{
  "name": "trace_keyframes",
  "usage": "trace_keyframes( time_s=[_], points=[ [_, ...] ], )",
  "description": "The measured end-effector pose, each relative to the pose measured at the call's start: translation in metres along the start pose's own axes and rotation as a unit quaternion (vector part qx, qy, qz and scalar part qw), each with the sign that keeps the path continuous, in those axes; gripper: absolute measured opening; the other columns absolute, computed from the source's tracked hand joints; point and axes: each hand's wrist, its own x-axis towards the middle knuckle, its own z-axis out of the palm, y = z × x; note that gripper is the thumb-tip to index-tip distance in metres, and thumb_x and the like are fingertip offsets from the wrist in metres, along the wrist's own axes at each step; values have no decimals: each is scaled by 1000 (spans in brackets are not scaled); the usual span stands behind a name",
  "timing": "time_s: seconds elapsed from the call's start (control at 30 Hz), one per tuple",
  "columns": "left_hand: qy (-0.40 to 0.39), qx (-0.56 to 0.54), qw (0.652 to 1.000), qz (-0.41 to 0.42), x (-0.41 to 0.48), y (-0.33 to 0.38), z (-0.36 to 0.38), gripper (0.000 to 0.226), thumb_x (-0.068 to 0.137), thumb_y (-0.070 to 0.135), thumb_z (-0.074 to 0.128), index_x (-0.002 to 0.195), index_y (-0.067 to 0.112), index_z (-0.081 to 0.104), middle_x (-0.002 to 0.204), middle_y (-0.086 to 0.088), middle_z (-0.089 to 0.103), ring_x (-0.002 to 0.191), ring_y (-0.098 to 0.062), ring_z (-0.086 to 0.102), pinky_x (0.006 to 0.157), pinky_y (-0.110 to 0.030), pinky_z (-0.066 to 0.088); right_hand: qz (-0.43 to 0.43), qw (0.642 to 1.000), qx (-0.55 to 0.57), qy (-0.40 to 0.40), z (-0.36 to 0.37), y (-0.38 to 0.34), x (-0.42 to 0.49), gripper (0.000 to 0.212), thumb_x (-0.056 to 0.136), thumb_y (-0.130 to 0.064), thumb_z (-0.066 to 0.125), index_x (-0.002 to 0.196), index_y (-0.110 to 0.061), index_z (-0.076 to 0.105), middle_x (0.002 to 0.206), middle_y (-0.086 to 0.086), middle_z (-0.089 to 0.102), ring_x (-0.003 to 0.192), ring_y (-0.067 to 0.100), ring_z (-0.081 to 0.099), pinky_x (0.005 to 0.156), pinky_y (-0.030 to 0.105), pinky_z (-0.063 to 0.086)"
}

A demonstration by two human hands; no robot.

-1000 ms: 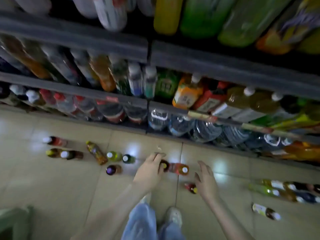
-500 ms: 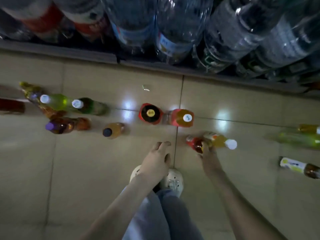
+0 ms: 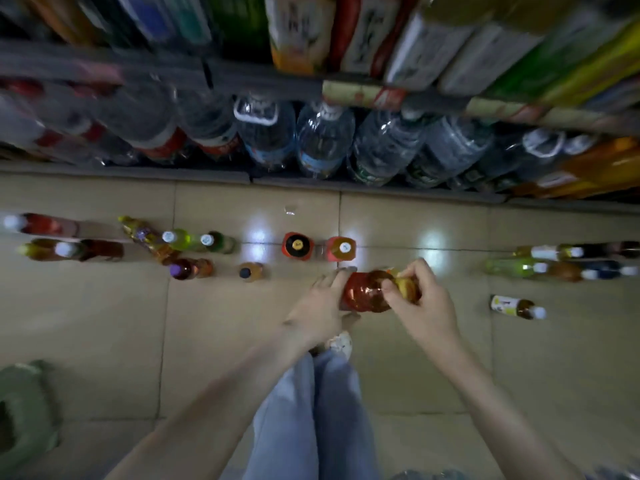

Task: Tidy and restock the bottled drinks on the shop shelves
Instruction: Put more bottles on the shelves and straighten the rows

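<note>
Clasping a red-amber bottle (image 3: 363,294) from both ends, clear of the floor (image 3: 242,323) and just ahead of the knees: right grip (image 3: 424,308) curled tight over the yellow-orange end, left grip (image 3: 320,306) with fingers laid across the top and thumb tucked beneath. Held two-handed, most likely, to steady or turn it before shelving. Hard to say through the blur whether one bottle or two pressed together. Glossy and crinkled, with red-brown liquid catching the light. Just past the hands, upright on the floor and side by side, a dark-capped red bottle (image 3: 297,246) and a white-capped red bottle (image 3: 341,248). Further left, a loose cluster of small bottles (image 3: 180,240), seemingly staged for sorting. Well apart on the right, a white-labelled bottle (image 3: 512,305) on its side. Behind, on the bottom shelf (image 3: 173,173), clear water jugs (image 3: 323,140) packed in a row.
</note>
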Motion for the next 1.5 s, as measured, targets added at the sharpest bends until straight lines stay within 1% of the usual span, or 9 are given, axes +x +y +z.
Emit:
trace_keyframes(
  time_s=[0.23, 0.37, 0.5, 0.63, 0.77, 0.97, 1.1, 1.23, 1.5],
  points=[
    [68, 50, 995, 59, -66, 157, -123, 62, 68, 49, 74, 120, 26, 50, 97, -3, 70, 89, -24, 65, 66, -25, 44, -40, 979, 197, 35, -135, -156, -59, 30, 83, -14, 74, 97, -31, 53, 82, -8, 58, 72, -4, 54, 64, 11, 47],
    [79, 77, 987, 119, -85, 238, -153, 55, 58, 61, 67, 104, 31, 55, 84, 10, 65, 79, -15, 62, 60, -19, 41, -15, 988, 151, 18, -200, -167, -81, 50, 77, -19, 80, 118, -24, 52, 115, 0, 57, 105, 13, 56, 96, 27, 43],
    [75, 159, 961, 214, -86, 334, -145, 61, 55, 59, 61, 109, 31, 55, 74, 11, 58, 84, -20, 64, 64, -24, 40, 23, 962, 271, 28, -263, -143, -102, 39, 76, -16, 80, 112, -17, 65, 112, 4, 71, 102, 15, 66, 90, 29, 52],
    [70, 197, 935, 287, -74, 430, -98, 54, 63, 54, 68, 108, 27, 54, 91, 4, 68, 88, -23, 63, 67, -29, 43, 8, 931, 344, 120, -341, -94, -123, 37, 77, -15, 79, 112, -15, 66, 103, 3, 74, 96, 17, 70, 78, 26, 56],
    [58, 190, 926, 322, -59, 535, -32, 48, 63, 53, 67, 100, 26, 52, 81, 10, 59, 80, -17, 61, 56, -26, 36, -8, 916, 366, 162, -438, -34, -138, 34, 78, -20, 79, 109, -22, 65, 96, 2, 75, 86, 17, 72, 65, 30, 58],
    [26, 137, 931, 336, -31, 652, 41, 58, 71, 53, 62, 123, 36, 43, 96, 13, 66, 72, -7, 66, 57, -22, 52, -44, 919, 319, 227, -565, 35, -137, 33, 71, -29, 84, 99, -34, 67, 93, -12, 74, 87, 9, 71, 79, 34, 58],
    [80, 159, 916, 361, 7, 697, 49, 61, 84, 50, 61, 138, 33, 39, 131, 9, 56, 113, -8, 56, 89, -22, 46, -71, 904, 334, 258, -626, 58, -109, 31, 71, -35, 83, 97, -35, 68, 95, -13, 74, 91, 9, 70, 90, 43, 55],
    [160, 161, 906, 357, 65, 739, 41, 52, 92, 45, 54, 141, 29, 40, 139, 6, 50, 124, -11, 49, 97, -24, 39, -99, 867, 361, 329, -687, 66, -69, 40, 64, -45, 82, 99, -33, 67, 98, -11, 73, 99, 15, 68, 94, 49, 52],
    [219, 124, 907, 338, 157, 808, 49, 54, 98, 33, 48, 147, 28, 28, 149, 4, 30, 108, -9, 54, 75, -18, 39, -133, 840, 362, 381, -785, 89, -10, 51, 47, -66, 79, 94, -49, 67, 100, -12, 73, 101, 14, 68, 96, 50, 51]
  ],
)
